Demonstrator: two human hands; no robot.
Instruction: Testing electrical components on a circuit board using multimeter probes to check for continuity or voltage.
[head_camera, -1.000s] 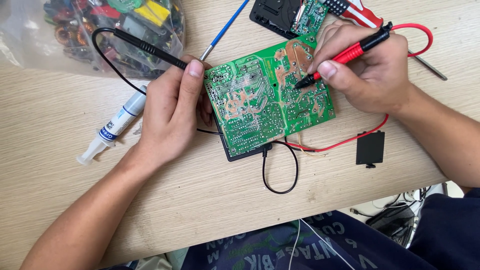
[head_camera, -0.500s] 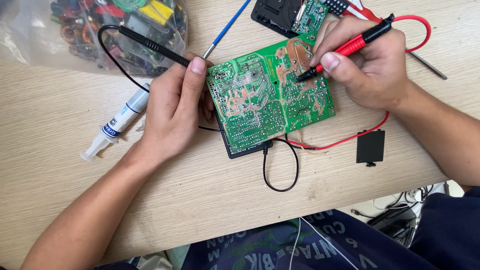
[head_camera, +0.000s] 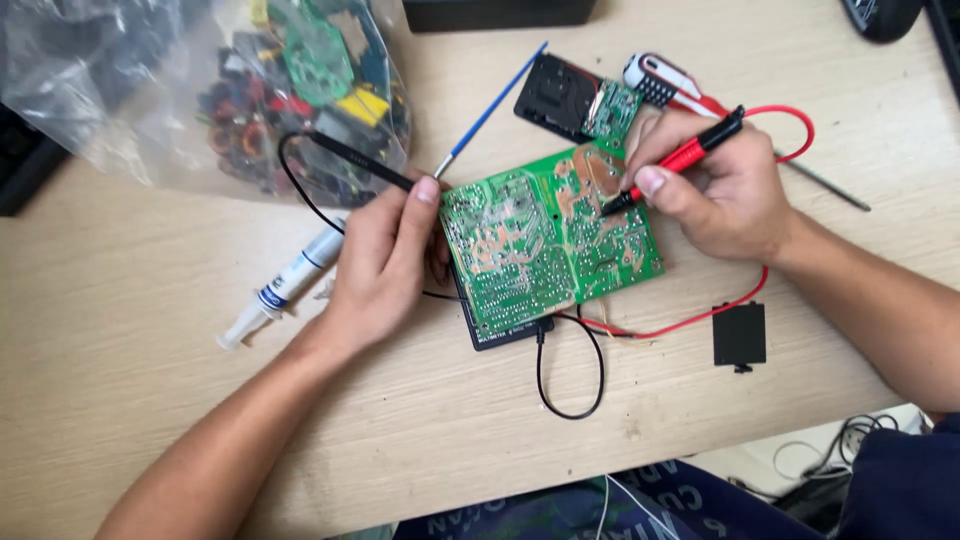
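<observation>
The green board (head_camera: 550, 245) lies solder side up at the centre of the desk (head_camera: 150, 420), resting on a black meter (head_camera: 505, 332) whose near edge shows below it. The right hand (head_camera: 715, 195) is closed on the red probe (head_camera: 685, 160) in a pen grip, tip touching the board's far right area near a bare copper patch. The left hand (head_camera: 385, 260) is closed on the black probe (head_camera: 360, 162), fingers at the board's left edge; its tip is hidden behind the fingers, so contact with the board cannot be confirmed. The red lead (head_camera: 690, 320) runs under the right wrist and loops round to the meter; the black lead (head_camera: 570, 380) loops near the desk's near edge. A syringe (head_camera: 285, 285) lies just left of the left hand, a clear bag of parts (head_camera: 200, 90) at far left, a blue tool (head_camera: 490, 110) far of the board, a small board on a black case (head_camera: 580, 100) at far centre, and a black cover (head_camera: 740, 335) near the right forearm. Risks: the solder joints are closely spaced, so a slipping red tip could bridge two pads. The board sits loose on the meter and could rock or slide under probe pressure, breaking contact. The right wrist could drag the red lead and shift the meter.
</observation>
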